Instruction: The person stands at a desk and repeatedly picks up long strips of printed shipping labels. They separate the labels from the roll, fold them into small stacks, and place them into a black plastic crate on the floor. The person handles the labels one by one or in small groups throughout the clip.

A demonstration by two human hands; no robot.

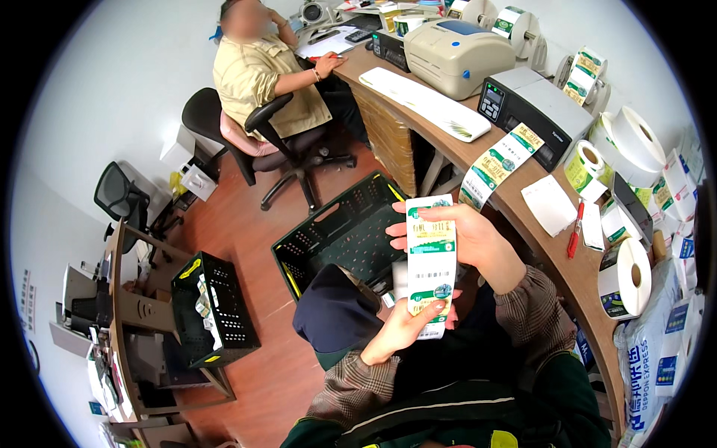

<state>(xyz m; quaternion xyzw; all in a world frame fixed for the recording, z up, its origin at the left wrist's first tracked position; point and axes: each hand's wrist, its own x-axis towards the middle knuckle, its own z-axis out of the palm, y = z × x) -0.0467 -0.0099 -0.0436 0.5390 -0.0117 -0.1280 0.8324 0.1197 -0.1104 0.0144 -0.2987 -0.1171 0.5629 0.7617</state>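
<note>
A strip of printed labels, green, white and pale yellow, is stretched upright between my two hands above my lap. My left hand grips its lower end, thumb on the printed face. Near the top, my right hand pinches the strip with the thumb in front and the fingers behind. Another label strip of the same print hangs out of the grey-and-black label printer and over the desk edge. Below my hands, a dark green plastic crate stands on the floor; my knee hides part of it.
On the curved desk are a beige printer, label rolls, a red pen and white paper slips. A person sits in an office chair beyond the crate. A second crate stands left, holding label pieces.
</note>
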